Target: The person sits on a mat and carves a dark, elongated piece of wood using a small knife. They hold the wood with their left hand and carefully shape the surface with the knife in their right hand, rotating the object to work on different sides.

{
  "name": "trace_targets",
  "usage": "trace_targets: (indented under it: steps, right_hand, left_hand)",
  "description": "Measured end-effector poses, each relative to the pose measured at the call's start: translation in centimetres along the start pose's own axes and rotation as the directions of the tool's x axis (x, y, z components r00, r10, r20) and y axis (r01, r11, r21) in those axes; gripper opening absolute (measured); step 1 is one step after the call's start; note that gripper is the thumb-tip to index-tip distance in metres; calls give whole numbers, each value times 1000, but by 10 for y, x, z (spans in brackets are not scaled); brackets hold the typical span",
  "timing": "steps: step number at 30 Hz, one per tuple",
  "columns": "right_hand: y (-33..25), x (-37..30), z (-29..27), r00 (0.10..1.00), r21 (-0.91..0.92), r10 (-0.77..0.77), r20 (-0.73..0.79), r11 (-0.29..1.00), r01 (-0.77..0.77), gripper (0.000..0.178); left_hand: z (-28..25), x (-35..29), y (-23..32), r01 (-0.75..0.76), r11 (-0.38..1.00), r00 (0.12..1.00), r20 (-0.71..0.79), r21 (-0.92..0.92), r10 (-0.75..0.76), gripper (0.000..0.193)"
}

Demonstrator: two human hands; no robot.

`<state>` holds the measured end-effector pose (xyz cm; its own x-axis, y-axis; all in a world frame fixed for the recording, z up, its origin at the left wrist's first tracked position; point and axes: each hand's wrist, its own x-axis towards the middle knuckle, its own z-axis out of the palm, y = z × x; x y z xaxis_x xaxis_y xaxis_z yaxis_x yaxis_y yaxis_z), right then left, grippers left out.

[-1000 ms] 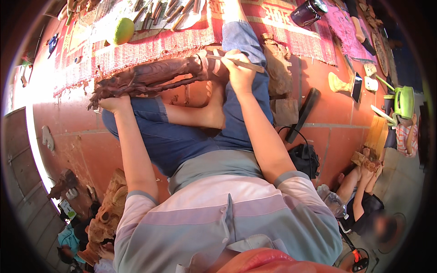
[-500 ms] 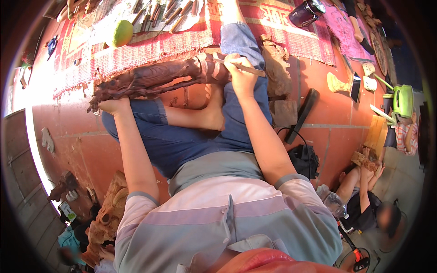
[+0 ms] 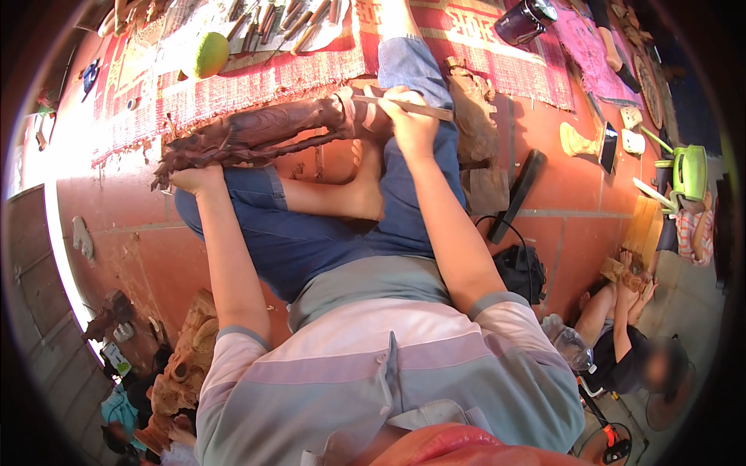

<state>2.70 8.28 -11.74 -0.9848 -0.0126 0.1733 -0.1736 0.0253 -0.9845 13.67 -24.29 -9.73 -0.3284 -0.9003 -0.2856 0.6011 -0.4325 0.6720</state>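
A long dark reddish-brown wood carving (image 3: 272, 128) lies across my legs, its gnarled, branching end to the left and its smoother end to the right. My left hand (image 3: 196, 180) is closed on the underside of the gnarled end; the carving hides its fingertips. In my right hand (image 3: 413, 124) is a slim wooden-handled carving chisel (image 3: 434, 112), gripped like a pen. The handle sticks out to the right past my fingers, and the front end points left onto the carving's pale-marked right part.
Several carving tools (image 3: 305, 37) lie on a red patterned mat (image 3: 256, 85), near a green round fruit (image 3: 208, 54). A pale wood carving (image 3: 471, 116), a block (image 3: 485, 191) and a dark bar (image 3: 519, 194) are right of my leg. Co-workers (image 3: 622, 342) sit behind on both sides.
The chisel has shifted slightly left along the carving with my right hand, and its handle lies a little flatter. My left hand keeps its hold.
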Motion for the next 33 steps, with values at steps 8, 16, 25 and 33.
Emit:
trace_targets:
  steps: [8,16,25,33]
  right_hand:
    - [28,5,6,963,-228,-269,28,936,268,7]
    - [12,-2,10,978,-104,-201,-58,975,194,8]
    - [12,-1,7,973,-1,-223,-59,975,223,9]
    - [-1,-5,14,976,-167,-163,-141,976,139,9]
  left_hand:
    - [-1,5,-3,-34,994,999,7,105,34,35]
    - [-4,8,-3,-16,996,999,50,86,11,41]
    - [-4,11,-5,-12,998,1000,20,55,11,32]
    - [-7,9,-3,-15,997,1000,21,79,13,29]
